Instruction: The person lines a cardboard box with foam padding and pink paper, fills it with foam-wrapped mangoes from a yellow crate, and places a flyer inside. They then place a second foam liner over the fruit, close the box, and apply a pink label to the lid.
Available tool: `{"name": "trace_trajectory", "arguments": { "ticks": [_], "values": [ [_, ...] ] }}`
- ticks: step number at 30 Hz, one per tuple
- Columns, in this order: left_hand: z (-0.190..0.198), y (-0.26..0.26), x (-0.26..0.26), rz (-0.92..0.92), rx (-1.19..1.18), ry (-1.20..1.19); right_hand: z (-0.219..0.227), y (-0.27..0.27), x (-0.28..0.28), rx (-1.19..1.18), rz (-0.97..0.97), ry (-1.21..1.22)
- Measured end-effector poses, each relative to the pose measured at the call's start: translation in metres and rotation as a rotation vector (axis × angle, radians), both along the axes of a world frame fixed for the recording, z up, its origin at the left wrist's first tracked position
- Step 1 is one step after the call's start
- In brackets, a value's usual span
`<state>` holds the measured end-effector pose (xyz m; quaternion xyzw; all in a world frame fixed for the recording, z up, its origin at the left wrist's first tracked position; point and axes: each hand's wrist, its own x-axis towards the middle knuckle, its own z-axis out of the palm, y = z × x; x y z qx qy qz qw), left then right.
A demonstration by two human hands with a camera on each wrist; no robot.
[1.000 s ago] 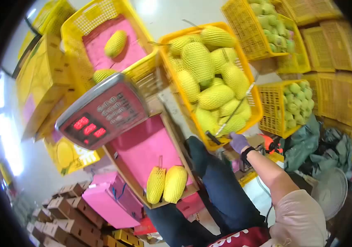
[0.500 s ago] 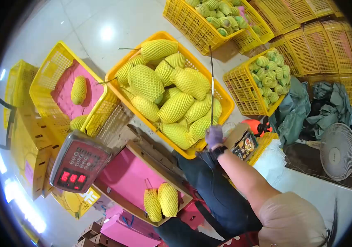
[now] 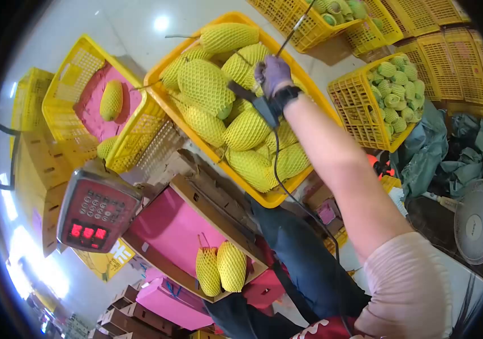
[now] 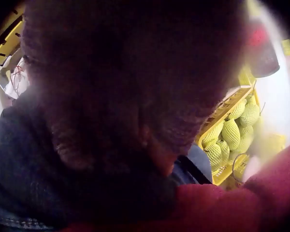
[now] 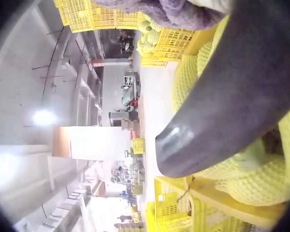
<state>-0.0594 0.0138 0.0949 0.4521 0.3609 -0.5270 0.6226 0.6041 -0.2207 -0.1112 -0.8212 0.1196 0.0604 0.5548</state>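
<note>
Right hand (image 3: 274, 75), fingers curled round a thin rod (image 3: 296, 27) over the orange crate (image 3: 271, 199), seems mid-reach, likely needing careful steering beyond it; left hand (image 4: 135, 96) too dark to tell

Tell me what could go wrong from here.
The thin rod in the right hand might scrape or puncture the netted fruit if it swings down.
The cable running from the right wrist over the orange crate could snag on its rim.
The long stem jutting past the crate's far side may get knocked or broken.
</note>
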Motion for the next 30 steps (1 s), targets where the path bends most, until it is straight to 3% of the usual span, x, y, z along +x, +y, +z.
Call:
{"name": "trace_trajectory", "arguments": {
  "ticks": [1,3,4,5,7,9,11,13,16,17,18,19,20,21,22,25,26,27,29,30],
  "values": [
    [-0.004,0.000,-0.006,0.020,-0.003,0.017,0.002,0.007,0.016,-0.578,0.306,-0.034],
    [-0.016,0.001,-0.014,0.059,-0.019,0.036,0.002,0.034,0.021,0.615,-0.085,0.369],
    [-0.025,0.003,-0.017,0.076,-0.031,0.037,0.024,0.038,0.006,0.482,-0.002,0.422],
    [-0.035,0.005,-0.019,0.092,-0.044,0.036,0.007,0.024,0.007,0.470,0.004,0.421],
    [-0.056,0.010,-0.024,0.126,-0.065,0.031,-0.032,-0.010,0.014,-0.496,0.659,-0.103],
    [-0.083,0.015,-0.027,0.161,-0.082,0.014,-0.024,-0.018,-0.007,-0.876,0.383,-0.058],
    [-0.111,0.021,-0.029,0.193,-0.089,-0.009,-0.041,-0.022,-0.015,-0.977,0.338,0.013],
    [-0.136,0.026,-0.035,0.232,-0.079,-0.027,-0.069,-0.028,-0.015,-1.130,0.420,0.055],
    [-0.153,0.027,-0.057,0.311,-0.048,-0.022,-0.058,-0.024,-0.023,-1.182,0.477,-0.112],
    [-0.146,0.023,-0.072,0.346,-0.028,0.002,-0.055,-0.031,-0.025,-1.069,0.462,-0.149],
    [-0.134,0.020,-0.091,0.385,0.000,0.034,-0.062,-0.044,-0.022,-1.122,0.424,-0.341],
    [-0.117,0.018,-0.113,0.419,0.031,0.074,-0.039,-0.037,-0.037,-1.038,0.373,-0.249],
    [-0.106,0.017,-0.132,0.449,0.060,0.094,-0.040,-0.054,-0.030,-1.019,0.298,-0.382],
    [-0.105,0.017,-0.146,0.479,0.088,0.087,-0.008,-0.050,-0.053,-0.541,0.270,-0.196],
    [-0.109,0.018,-0.157,0.504,0.113,0.064,-0.009,-0.069,-0.048,-0.691,0.245,-0.517],
    [-0.134,0.018,-0.183,0.565,0.152,-0.056,0.053,-0.059,-0.112,-0.319,0.264,-0.535],
    [-0.130,0.013,-0.189,0.584,0.158,-0.078,0.064,-0.057,-0.133,-0.305,0.266,-0.558],
    [-0.128,0.013,-0.191,0.606,0.164,-0.104,0.077,-0.051,-0.148,-0.096,0.334,-0.535],
    [-0.104,0.027,-0.198,0.126,0.227,-0.393,0.112,-0.030,-0.242,0.253,0.459,-0.325],
    [-0.091,0.032,-0.191,0.275,0.323,-0.466,0.143,0.001,-0.300,0.399,0.526,-0.192]
  ]
}}
